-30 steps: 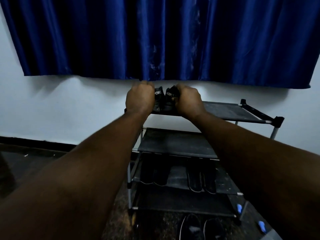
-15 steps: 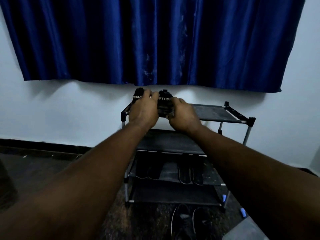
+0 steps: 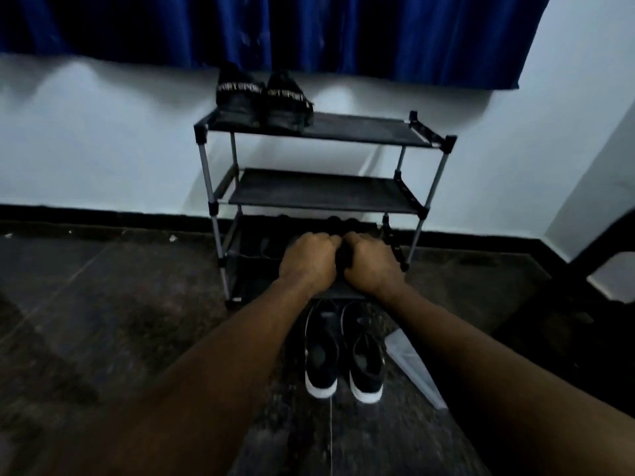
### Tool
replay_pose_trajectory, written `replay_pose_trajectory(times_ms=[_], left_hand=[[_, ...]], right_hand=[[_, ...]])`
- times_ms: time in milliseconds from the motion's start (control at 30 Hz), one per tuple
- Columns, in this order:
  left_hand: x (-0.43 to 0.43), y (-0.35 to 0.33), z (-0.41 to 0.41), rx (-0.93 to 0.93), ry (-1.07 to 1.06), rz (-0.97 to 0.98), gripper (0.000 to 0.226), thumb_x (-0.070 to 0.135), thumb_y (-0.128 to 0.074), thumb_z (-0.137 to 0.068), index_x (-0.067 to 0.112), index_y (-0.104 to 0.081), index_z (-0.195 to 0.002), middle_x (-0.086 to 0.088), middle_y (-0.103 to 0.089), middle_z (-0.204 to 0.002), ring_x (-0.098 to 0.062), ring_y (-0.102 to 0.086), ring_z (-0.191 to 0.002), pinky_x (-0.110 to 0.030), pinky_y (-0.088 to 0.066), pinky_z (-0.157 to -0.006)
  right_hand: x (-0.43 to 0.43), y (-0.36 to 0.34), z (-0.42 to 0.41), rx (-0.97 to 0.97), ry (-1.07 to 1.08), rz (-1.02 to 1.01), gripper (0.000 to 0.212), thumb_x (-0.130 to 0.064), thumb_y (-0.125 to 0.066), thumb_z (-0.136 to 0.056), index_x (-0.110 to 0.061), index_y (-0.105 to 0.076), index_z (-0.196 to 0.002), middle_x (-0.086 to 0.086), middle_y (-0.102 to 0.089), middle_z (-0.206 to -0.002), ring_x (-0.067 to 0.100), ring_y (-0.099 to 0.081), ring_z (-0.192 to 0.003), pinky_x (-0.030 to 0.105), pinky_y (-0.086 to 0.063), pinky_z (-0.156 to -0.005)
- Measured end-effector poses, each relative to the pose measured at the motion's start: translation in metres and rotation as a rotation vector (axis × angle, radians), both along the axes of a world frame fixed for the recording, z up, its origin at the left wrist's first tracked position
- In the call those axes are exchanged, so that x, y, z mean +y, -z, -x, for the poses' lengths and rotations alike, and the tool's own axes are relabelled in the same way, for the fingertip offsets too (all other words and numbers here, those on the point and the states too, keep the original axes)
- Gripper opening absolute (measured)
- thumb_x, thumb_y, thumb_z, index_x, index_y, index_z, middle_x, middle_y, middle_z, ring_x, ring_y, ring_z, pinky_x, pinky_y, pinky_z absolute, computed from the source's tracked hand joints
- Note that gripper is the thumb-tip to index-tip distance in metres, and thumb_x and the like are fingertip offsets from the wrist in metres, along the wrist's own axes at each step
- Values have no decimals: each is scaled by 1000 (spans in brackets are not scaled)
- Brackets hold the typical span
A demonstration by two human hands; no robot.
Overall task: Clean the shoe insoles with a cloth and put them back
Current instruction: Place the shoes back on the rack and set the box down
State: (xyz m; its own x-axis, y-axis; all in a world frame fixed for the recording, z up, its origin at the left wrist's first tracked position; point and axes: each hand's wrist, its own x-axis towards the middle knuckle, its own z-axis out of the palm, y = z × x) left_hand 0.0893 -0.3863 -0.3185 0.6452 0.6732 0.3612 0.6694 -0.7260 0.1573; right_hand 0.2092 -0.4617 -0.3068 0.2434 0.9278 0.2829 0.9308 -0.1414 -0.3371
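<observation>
Blue curtain (image 3: 309,29) over white wall. Shoe rack (image 3: 319,194) against wall: top shelf holds black SPORT shoes (image 3: 263,101) at left end, side by side, touching, long axis front-to-back, lettered ends toward viewer. Black white-soled sneakers (image 3: 321,355) on floor before rack, parallel, same axis. Left hand (image 3: 307,262) and right hand (image 3: 371,264), previously on SPORT shoes, now low at third shelf, fingers curled round dark item (image 3: 342,261); its kind unclear.
</observation>
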Motion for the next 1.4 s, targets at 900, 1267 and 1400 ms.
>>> replay_pose_trajectory(times_ms=[900, 1267, 1400], left_hand=[[-64, 248, -16, 547, -112, 492, 30, 14, -49, -100, 12, -65, -125, -13, -64, -132, -33, -63, -121, -43, -53, -95], [-75, 190, -5, 337, -64, 515, 32, 32, -65, -93, 20, -65, -122, -12, -66, -125, -35, -63, -114, -43, -54, -94], [-96, 141, 10, 277, -61, 431, 31, 33, -66, -93, 22, -64, -122, -10, -66, -123, -34, -63, -112, -44, -56, -91]], right_hand=[[-73, 276, -30, 134, 182, 699, 39, -36, -63, -92, -18, -59, -126, 18, -68, -117, 37, -68, -107, 40, -54, -88], [-92, 221, -13, 172, 240, 556, 36, -30, -64, -91, -10, -68, -120, 19, -70, -118, 39, -66, -108, 38, -52, -91], [-109, 176, 7, 111, 233, 420, 38, -32, -64, -94, -11, -66, -125, 16, -69, -121, 36, -65, -110, 37, -52, -90]])
